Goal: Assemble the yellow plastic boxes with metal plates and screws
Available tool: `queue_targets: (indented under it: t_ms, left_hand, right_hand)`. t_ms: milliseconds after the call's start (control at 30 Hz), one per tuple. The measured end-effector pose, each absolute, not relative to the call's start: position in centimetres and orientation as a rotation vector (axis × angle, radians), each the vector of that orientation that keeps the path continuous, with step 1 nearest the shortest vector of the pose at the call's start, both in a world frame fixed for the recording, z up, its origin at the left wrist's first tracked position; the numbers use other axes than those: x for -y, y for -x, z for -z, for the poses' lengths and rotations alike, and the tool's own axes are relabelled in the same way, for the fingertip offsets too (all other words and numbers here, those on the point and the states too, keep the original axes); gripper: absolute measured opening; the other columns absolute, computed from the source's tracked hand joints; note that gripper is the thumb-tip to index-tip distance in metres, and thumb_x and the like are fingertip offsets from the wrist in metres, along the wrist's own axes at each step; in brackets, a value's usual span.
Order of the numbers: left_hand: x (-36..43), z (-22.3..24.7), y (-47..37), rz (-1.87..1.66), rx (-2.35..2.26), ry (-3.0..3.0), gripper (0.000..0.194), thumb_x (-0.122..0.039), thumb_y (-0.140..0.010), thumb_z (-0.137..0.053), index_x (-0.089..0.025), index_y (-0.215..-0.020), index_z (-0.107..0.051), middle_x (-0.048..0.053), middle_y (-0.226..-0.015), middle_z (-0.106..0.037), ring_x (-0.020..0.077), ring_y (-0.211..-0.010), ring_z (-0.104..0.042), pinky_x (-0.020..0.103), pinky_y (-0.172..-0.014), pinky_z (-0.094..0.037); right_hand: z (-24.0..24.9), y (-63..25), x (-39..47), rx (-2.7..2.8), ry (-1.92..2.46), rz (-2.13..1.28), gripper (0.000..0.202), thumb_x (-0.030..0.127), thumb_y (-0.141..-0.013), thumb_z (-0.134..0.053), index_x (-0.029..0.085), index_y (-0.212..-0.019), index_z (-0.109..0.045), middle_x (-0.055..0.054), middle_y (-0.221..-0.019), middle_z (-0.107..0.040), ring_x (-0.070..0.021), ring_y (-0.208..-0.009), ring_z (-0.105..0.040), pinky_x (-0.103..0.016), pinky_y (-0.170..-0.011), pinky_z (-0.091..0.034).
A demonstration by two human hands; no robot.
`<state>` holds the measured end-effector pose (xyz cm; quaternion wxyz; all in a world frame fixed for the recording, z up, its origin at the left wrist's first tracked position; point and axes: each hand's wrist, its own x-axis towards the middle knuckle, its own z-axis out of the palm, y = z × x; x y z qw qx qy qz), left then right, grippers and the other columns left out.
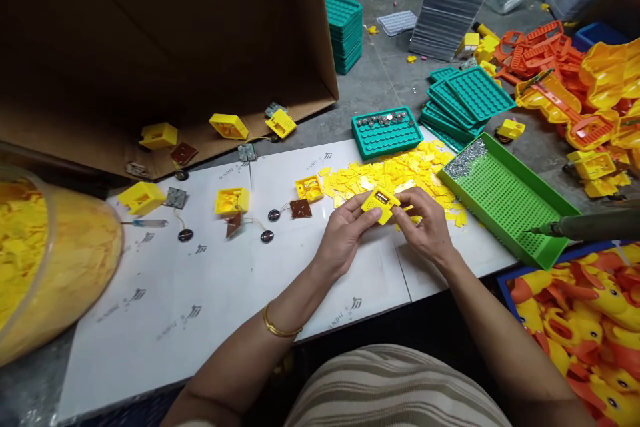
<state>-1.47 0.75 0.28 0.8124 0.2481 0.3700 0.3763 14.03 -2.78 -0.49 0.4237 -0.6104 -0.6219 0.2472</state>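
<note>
My left hand [346,232] grips a small yellow plastic case [379,205] from its left side, thumb on top. A dark opening with small light parts in it shows on the case's upper face. At the case's right edge, my right hand [423,221] is closed, its thumb and fingertips pinched; whether something small is between them I cannot make out. Just behind the hands lies a heap of flat yellow plastic pieces [400,170]. To the left, yellow cases [233,201] sit with circuit boards [301,209] and round black speakers [267,236] on wires.
A green basket [520,200] holds small screws [467,159]. A teal tray [389,140] carries button cells. An electric screwdriver [590,225] juts in from the right. A large cardboard box [320,90] stands at the back left, a tub [95,260] of yellow pieces at the left, duck-like toy parts [585,327] lower right.
</note>
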Motion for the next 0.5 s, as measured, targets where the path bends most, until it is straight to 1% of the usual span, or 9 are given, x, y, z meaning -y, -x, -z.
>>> queue_targets:
  t_ms: [67,133,200,267,300,400,500]
  left_hand:
    - [-1.1,-0.4,1.8,-0.772,-0.825,-0.500,0.046,-0.013,-0.067,-0.076,-0.014,-0.110,-0.060,0.005,-0.099,-0.070,0.0119,-0.085,-0.063,0.023,-0.082,-0.048]
    - [-1.6,-0.5,2.1,-0.782,-0.841,-0.474,0.051,-0.010,-0.067,-0.075,-0.016,-0.114,-0.058,0.004,-0.102,-0.069,0.0111,-0.083,-0.063,0.022,-0.077,-0.050]
    - [-2.0,-0.7,2.3,-0.817,-0.825,-0.472,0.053,-0.009,-0.069,-0.072,-0.018,-0.119,-0.057,0.004,-0.104,-0.067,0.0106,-0.084,-0.063,0.021,-0.076,-0.051]
    - [-2.2,-0.7,2.4,-0.836,-0.809,-0.476,0.054,-0.008,-0.070,-0.070,-0.021,-0.122,-0.057,0.003,-0.105,-0.066,0.0104,-0.086,-0.062,0.020,-0.076,-0.052]
    - [-2.3,-0.7,2.4,-0.834,-0.809,-0.477,0.055,-0.008,-0.071,-0.069,-0.022,-0.123,-0.057,0.002,-0.105,-0.066,0.0106,-0.087,-0.062,0.020,-0.077,-0.053]
    - [-2.3,-0.6,2.3,-0.822,-0.828,-0.483,0.057,-0.007,-0.070,-0.069,-0.023,-0.123,-0.058,0.002,-0.103,-0.065,0.0115,-0.088,-0.062,0.021,-0.078,-0.054]
    - [-2.2,-0.4,2.3,-0.826,-0.849,-0.492,0.054,-0.008,-0.069,-0.071,-0.022,-0.120,-0.059,0.002,-0.100,-0.065,0.0114,-0.087,-0.063,0.022,-0.079,-0.055]
  right_hand:
    - [-0.4,-14.9,2.7,1.658,1.540,-0.472,0.016,0.025,-0.089,-0.049,0.019,-0.095,-0.063,-0.006,-0.091,-0.062,-0.0156,-0.081,-0.061,-0.029,-0.067,-0.052]
    - [-1.1,-15.7,2.9,1.638,1.564,-0.344,0.020,0.024,-0.090,-0.047,0.019,-0.100,-0.064,-0.007,-0.094,-0.064,-0.0160,-0.084,-0.061,-0.028,-0.067,-0.052]
    - [-1.3,-16.3,3.5,1.650,1.619,-0.321,0.018,0.024,-0.089,-0.052,0.019,-0.099,-0.065,-0.006,-0.090,-0.065,-0.0146,-0.077,-0.062,-0.026,-0.062,-0.051]
    - [-0.9,-16.4,4.4,1.778,1.719,-0.385,0.015,0.026,-0.088,-0.056,0.019,-0.096,-0.066,-0.004,-0.086,-0.065,-0.0131,-0.068,-0.060,-0.026,-0.059,-0.049]
    - [-0.5,-16.3,4.9,1.864,1.771,-0.426,0.015,0.028,-0.088,-0.057,0.020,-0.096,-0.067,-0.004,-0.086,-0.066,-0.0133,-0.068,-0.060,-0.026,-0.060,-0.048]
    - [1.1,-15.4,6.4,2.030,1.898,-0.350,0.017,0.030,-0.090,-0.055,0.022,-0.101,-0.067,-0.004,-0.092,-0.066,-0.0165,-0.078,-0.062,-0.027,-0.061,-0.046]
    - [2.1,-14.9,7.7,2.072,1.874,-0.212,0.018,0.029,-0.092,-0.050,0.023,-0.097,-0.067,-0.006,-0.094,-0.065,-0.0174,-0.085,-0.060,-0.026,-0.063,-0.046]
